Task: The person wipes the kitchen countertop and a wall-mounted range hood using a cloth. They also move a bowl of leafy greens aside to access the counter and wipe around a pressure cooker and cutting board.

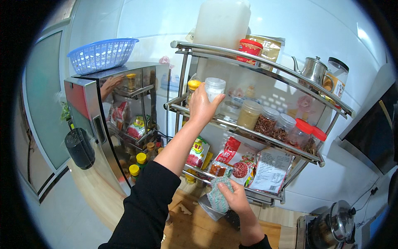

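My left hand grips a clear plastic jar with pale contents at the left part of the middle shelf of a metal rack. Just left of that hand stands a yellow-capped bottle. Lower down, my right hand holds a green and white scrubbing cloth in front of the bottom shelf. Further right on the middle shelf are a jar of tan powder, a jar of dark spice and red-lidded jars.
A steel cabinet carrying a blue plastic basket stands left. A white jug and a metal kettle sit on the top shelf. Seasoning packets fill the bottom shelf. A lidded pot is at lower right, beside a wooden board.
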The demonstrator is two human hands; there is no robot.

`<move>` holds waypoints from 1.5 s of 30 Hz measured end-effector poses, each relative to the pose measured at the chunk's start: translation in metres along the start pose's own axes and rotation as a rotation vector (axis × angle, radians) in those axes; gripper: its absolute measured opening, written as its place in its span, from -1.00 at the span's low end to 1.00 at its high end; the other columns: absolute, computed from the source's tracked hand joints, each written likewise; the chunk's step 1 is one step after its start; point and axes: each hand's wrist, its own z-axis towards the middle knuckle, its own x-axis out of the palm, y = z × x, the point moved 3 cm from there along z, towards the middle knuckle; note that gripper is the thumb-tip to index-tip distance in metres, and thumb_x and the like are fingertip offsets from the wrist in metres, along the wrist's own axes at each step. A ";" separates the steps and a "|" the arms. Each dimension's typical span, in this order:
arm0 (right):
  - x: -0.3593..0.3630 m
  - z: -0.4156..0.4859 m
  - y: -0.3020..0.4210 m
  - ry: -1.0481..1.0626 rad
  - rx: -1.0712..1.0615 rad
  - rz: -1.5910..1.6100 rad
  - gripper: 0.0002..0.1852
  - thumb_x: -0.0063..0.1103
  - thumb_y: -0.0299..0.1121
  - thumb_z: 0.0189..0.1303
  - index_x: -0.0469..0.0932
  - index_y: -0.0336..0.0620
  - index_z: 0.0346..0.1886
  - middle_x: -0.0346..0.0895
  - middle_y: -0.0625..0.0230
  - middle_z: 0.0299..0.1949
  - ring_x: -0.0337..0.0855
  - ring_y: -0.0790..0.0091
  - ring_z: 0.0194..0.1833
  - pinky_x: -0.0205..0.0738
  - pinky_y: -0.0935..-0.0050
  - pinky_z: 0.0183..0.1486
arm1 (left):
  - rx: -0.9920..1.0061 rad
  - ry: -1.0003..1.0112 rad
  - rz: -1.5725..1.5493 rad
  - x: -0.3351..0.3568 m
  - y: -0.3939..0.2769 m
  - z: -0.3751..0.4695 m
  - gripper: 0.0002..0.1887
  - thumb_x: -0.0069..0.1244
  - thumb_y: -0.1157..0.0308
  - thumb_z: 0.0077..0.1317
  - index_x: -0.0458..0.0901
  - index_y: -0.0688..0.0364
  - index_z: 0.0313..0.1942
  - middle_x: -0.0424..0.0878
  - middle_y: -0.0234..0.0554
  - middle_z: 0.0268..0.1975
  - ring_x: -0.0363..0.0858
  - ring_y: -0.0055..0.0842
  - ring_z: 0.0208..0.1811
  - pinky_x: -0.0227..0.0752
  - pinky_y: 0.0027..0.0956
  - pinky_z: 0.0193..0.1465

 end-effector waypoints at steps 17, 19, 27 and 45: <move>0.005 -0.041 -0.036 0.093 0.194 -0.068 -0.70 0.11 -0.20 0.26 0.55 -0.29 -0.20 0.54 0.46 -0.35 0.48 0.61 -0.33 0.41 0.53 -0.25 | 0.332 0.104 0.218 -0.063 0.014 -0.115 -0.45 0.16 0.39 0.03 0.37 0.28 0.05 0.39 0.03 0.07 0.34 -0.12 0.11 0.17 -0.07 0.14; -0.001 -0.051 -0.056 0.110 0.221 -0.082 -0.70 0.11 -0.19 0.26 0.55 -0.28 -0.19 0.54 0.45 -0.36 0.50 0.61 -0.33 0.42 0.52 -0.25 | 0.264 0.551 0.227 -0.082 0.041 -0.175 -0.42 0.18 0.34 0.03 0.36 0.20 0.08 0.36 0.00 0.12 0.30 -0.14 0.17 0.11 0.02 0.20; 0.012 -0.091 -0.107 0.083 0.405 -0.091 -0.64 0.12 -0.15 0.25 0.56 -0.27 -0.08 0.60 0.38 -0.31 0.54 0.55 -0.28 0.44 0.49 -0.18 | -0.213 1.340 0.561 -0.156 0.097 -0.362 -0.27 0.17 -0.04 0.03 0.33 -0.06 0.22 0.13 -0.02 0.32 -0.03 -0.07 0.39 -0.10 0.17 0.33; 0.066 -0.100 -0.056 -0.191 -0.386 -0.724 -0.67 -0.03 -0.39 0.25 0.39 -0.31 0.05 0.48 0.10 -0.09 0.50 0.21 -0.04 0.34 0.39 0.03 | -0.237 0.779 -0.376 -0.147 0.021 -0.299 -0.45 0.20 0.30 0.08 0.41 0.21 0.08 0.40 -0.03 0.10 0.31 -0.15 0.18 0.19 -0.22 0.23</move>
